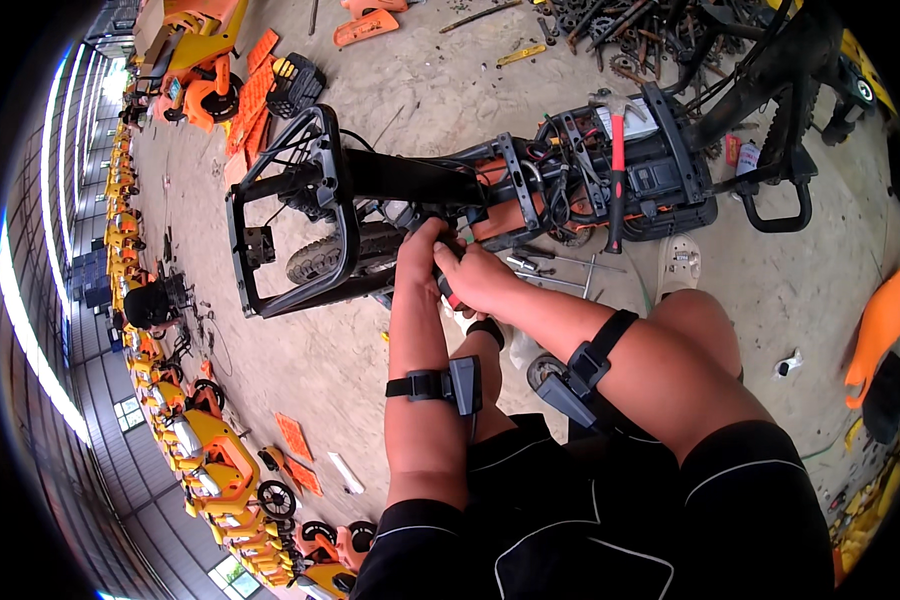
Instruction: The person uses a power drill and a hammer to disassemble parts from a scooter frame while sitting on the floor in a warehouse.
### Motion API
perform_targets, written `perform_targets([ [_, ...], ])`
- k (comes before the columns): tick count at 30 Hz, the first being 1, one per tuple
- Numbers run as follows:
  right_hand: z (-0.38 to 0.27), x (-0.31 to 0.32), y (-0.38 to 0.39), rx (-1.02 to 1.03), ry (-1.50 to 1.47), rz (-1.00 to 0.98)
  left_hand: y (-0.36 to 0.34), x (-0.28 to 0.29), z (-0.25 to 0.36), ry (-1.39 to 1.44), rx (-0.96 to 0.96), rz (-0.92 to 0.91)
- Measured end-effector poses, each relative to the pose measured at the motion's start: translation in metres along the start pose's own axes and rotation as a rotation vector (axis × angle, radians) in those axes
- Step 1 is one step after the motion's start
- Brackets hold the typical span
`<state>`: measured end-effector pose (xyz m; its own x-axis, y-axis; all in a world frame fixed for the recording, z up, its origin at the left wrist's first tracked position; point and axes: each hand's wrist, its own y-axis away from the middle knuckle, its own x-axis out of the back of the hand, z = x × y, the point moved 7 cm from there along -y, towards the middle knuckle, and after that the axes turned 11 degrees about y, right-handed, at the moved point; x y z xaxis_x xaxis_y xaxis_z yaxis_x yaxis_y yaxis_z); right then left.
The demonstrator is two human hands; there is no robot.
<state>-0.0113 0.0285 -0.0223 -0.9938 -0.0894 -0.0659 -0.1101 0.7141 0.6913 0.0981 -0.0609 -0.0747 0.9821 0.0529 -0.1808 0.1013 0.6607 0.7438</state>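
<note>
The stripped black frame (410, 178) of an electric bike or scooter lies in front of me, with a knobbed tyre (320, 262) inside its near left end. My left hand (422, 252) is closed around a dark part of a red-and-black tool (448, 290), against the middle of the frame. Just to its right, my right hand (478, 276) wraps the same tool from above. My fingers and forearms hide most of the tool, so its exact kind does not show. A hammer (618, 170) with a red-and-black handle rests across the wiring and battery box on the frame's right.
Metal hand tools, including a T-handle wrench (589, 274), lie on the floor beside the frame. Chains and sprockets (625, 35) are heaped at the far right. A black crate (295, 85) and orange panels stand at the back left. Rows of yellow bikes (215, 460) line the left.
</note>
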Motion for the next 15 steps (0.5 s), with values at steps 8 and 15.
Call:
perform_targets([
  [8, 0.0018, -0.0021, -0.0038, 0.013, 0.021, 0.012, -0.0018, 0.0018, -0.0014, 0.009, 0.0, -0.019],
  [15, 0.0013, -0.0016, -0.0027, 0.022, 0.009, 0.014, -0.0007, 0.0001, -0.0011, 0.012, 0.022, -0.032],
])
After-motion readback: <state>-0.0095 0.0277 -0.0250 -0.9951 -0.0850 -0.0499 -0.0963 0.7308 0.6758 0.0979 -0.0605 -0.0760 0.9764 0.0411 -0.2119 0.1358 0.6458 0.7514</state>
